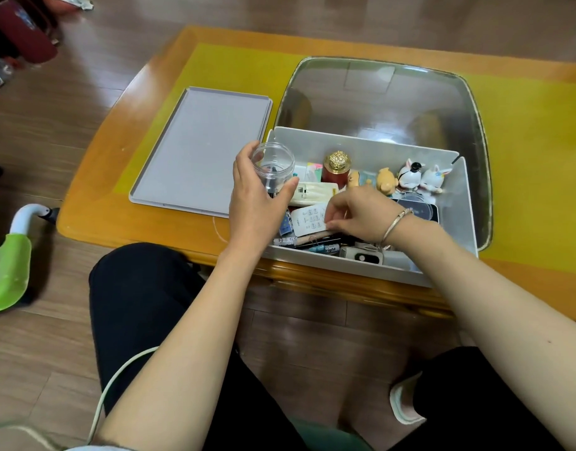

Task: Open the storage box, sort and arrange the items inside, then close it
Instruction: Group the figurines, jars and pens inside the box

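An open white storage box (361, 141) stands at the table's front edge, its grey lid (199, 148) lying flat to the left. My left hand (254, 196) grips a clear plastic jar (275, 166) above the box's left end. Inside the box, my right hand (361, 213) pinches the edge of a white remote control (308, 219). Pens and small gadgets lie along the front wall. A red bottle with a gold cap (336, 167), a yellow figurine (386, 180) and two white unicorn figurines (420, 175) stand at the back.
The low wooden table (94, 203) has a yellow mat (527, 164) and a glass inset (384, 99) behind the box. A green and white child's seat (10, 265) is on the floor at left. My knees are below the table edge.
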`<action>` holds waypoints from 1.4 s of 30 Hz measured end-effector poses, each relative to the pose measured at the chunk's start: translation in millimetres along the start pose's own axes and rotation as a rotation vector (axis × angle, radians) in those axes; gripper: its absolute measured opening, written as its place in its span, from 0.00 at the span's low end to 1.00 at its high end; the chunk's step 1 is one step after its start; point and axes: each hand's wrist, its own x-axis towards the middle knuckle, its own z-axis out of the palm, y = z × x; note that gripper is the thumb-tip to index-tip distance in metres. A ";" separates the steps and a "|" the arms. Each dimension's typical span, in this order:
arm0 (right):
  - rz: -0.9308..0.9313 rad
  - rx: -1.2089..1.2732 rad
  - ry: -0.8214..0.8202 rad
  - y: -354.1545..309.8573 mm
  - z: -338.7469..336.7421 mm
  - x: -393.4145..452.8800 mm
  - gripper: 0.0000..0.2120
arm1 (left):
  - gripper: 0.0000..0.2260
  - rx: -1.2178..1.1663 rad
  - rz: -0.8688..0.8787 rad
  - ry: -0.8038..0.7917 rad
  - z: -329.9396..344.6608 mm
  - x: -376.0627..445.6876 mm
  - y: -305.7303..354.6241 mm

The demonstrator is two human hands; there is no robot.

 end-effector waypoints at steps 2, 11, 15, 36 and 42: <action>-0.008 0.021 -0.080 -2.8 -1.2 -2.6 0.08 | 0.33 0.028 0.003 -0.006 0.3 -0.1 0.5; -0.049 -0.139 -0.245 -24.2 17.9 8.4 0.07 | 0.34 0.088 -0.001 -0.064 -0.1 -3.1 7.6; -0.023 -0.086 -0.099 -21.3 18.8 8.9 0.08 | 0.34 0.115 0.022 -0.065 0.3 -3.1 6.2; 0.073 0.684 0.505 -26.0 -21.1 -6.9 0.06 | 0.32 0.544 0.289 -0.112 12.1 -4.9 -3.3; 0.233 0.490 0.731 11.3 -24.5 -10.0 0.05 | 0.31 0.397 0.197 -0.085 13.7 -4.5 -4.2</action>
